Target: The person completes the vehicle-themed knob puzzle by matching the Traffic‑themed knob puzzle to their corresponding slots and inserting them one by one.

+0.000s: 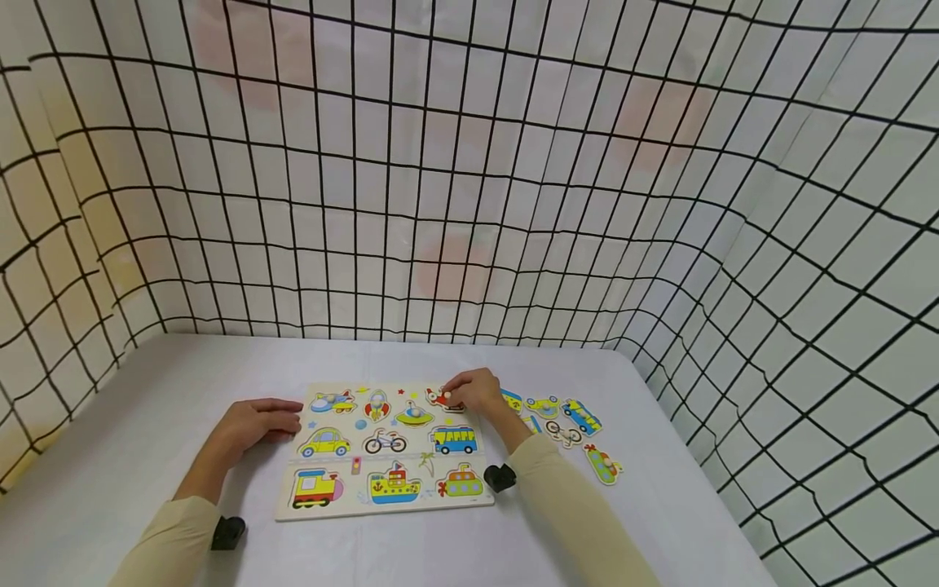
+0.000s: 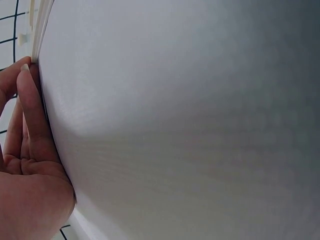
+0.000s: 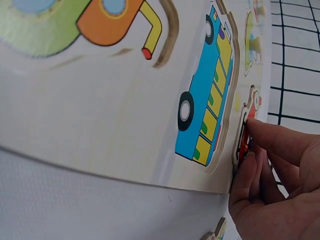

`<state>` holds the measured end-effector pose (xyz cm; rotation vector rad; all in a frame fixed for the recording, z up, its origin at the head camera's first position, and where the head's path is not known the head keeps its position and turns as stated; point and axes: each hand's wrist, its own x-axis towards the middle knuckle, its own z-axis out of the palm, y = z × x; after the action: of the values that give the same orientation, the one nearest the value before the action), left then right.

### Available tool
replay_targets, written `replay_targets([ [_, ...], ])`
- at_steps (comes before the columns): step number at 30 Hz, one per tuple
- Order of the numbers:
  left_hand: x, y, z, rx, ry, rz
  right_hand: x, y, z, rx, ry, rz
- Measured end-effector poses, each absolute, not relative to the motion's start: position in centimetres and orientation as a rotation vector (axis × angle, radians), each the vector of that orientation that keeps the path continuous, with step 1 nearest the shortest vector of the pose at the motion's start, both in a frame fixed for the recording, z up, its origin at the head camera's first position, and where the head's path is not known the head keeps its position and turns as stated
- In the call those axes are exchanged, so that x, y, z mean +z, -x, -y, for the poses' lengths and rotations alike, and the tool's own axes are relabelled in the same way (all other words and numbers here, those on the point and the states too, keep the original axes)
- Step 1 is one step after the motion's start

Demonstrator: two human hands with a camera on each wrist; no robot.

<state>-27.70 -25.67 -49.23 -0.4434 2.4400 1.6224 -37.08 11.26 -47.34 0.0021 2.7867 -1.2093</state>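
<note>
A wooden puzzle board (image 1: 345, 465) with vehicle pictures lies on the white table. At its upper right corner my right hand (image 1: 475, 391) pinches a red helicopter piece (image 3: 245, 137) between thumb and fingers, over the helicopter's place. The piece is partly hidden by the fingers. My left hand (image 1: 253, 424) rests beside the board, fingertips against its left edge. Knobbed plane (image 1: 333, 402), rocket (image 1: 377, 405) and flying saucer (image 1: 415, 415) pieces sit in the board's top row. Below them the bus picture (image 3: 207, 100) shows in its recess without a knob.
Right of the board lie several loose pieces, among them a bus (image 1: 582, 417), a car (image 1: 544, 407), a bicycle (image 1: 563, 433) and a submarine (image 1: 603, 464). My right forearm partly covers others. A black wire grid (image 1: 418, 217) stands round the table's back and sides.
</note>
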Motion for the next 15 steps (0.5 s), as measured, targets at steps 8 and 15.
replay_targets([
  [8, -49.19, 27.52, 25.67, 1.628, 0.438, -2.434, -47.03, 36.89, -11.3, -1.189, -0.001, -2.772],
  [15, -49.1, 27.55, 25.67, 1.632, 0.45, -2.43, -46.72, 36.93, -11.13, -1.163, -0.011, -2.774],
])
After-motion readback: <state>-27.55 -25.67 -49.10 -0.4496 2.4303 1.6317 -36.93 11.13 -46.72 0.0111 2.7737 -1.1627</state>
